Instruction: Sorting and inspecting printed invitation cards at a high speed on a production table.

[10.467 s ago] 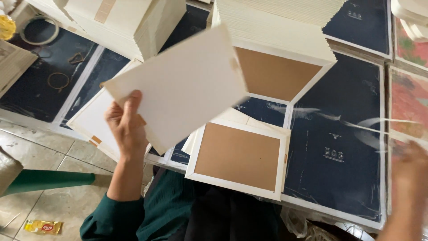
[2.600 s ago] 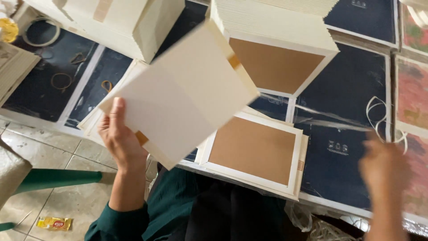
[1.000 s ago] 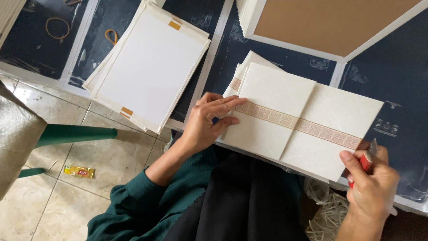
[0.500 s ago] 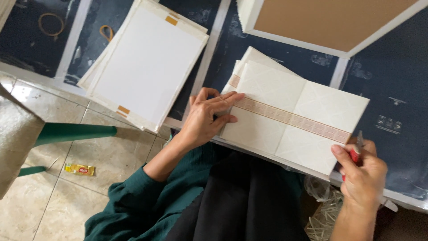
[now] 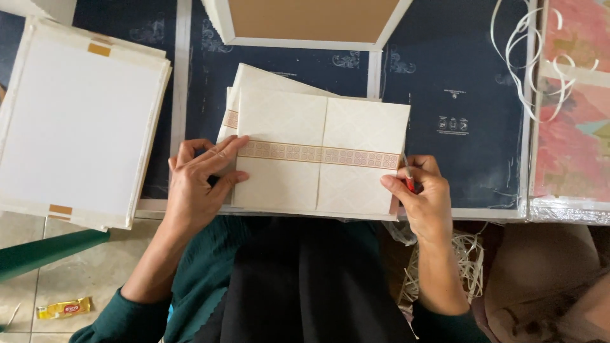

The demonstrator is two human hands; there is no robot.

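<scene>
Hands have moved since a moment ago: the cream cover (image 5: 321, 152) with its brown patterned band now lies square to the table edge, and the left hand (image 5: 197, 184) rests flat on its left edge, fingers spread narrow, pressing. The right hand (image 5: 426, 197) has come up to the right edge, fingers closed round a red-handled tool (image 5: 408, 178). So the piece looks settled for work at that edge. I count one cover on top, one similar piece under it, one stack of white boards (image 5: 79, 124), one brown-lined box (image 5: 311, 22).
</scene>
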